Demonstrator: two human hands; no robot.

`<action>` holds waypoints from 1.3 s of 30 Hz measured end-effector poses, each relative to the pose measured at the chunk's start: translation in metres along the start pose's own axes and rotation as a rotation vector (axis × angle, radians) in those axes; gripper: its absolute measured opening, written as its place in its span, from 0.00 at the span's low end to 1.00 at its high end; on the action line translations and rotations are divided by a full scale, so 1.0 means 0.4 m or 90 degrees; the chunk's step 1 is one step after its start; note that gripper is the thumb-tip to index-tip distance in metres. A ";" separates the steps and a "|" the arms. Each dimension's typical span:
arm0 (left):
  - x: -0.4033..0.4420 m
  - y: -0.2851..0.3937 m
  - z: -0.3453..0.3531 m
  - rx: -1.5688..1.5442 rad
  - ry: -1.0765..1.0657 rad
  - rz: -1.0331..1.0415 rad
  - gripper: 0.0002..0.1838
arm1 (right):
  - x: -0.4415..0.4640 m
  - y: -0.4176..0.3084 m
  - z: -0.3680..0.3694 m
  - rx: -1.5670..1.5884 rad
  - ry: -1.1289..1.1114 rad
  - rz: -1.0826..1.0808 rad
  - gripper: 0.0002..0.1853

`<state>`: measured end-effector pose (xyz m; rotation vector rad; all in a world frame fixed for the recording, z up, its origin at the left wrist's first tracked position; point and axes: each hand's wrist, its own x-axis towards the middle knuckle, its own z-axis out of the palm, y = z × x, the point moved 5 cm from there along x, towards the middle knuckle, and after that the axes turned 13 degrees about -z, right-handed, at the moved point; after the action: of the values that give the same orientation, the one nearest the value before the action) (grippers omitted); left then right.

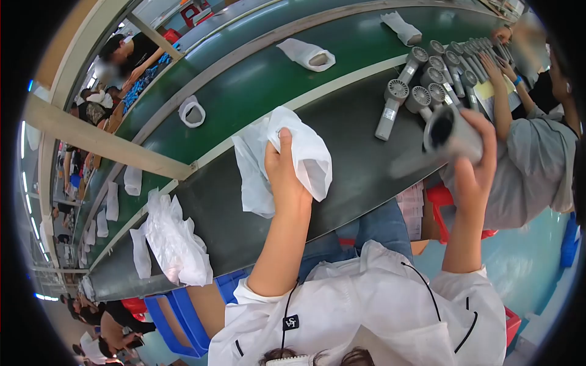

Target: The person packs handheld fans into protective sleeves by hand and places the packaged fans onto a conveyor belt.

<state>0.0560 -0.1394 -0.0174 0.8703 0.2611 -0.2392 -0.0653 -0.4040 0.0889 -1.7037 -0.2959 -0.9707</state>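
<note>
Head view: the right hand (478,181) grips the gray fan (461,138), handle pointing left toward the white bag (310,146) pinched in the left hand (287,180).

Worktop (360,149) lies before me. Sleeve (312,146) in my left hand (287,177), device (455,135) in my right hand (479,160). Plastic bags (177,244) on worktop, left of my left hand. Fans (397,91) clustered beyond my right. Belt (244,91) beyond both hands, spaced pouches (308,55) on it. Co-worker (537,152) right of my right hand.
</note>
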 end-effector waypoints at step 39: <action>-0.083 0.046 0.002 0.659 -0.003 0.282 0.23 | -0.151 0.146 0.336 0.009 -0.327 -0.176 0.32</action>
<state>0.0305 -0.1253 0.0071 1.9189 -0.0943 0.0640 -0.0061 -0.2898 -0.0035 -1.9143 -0.8900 -0.7048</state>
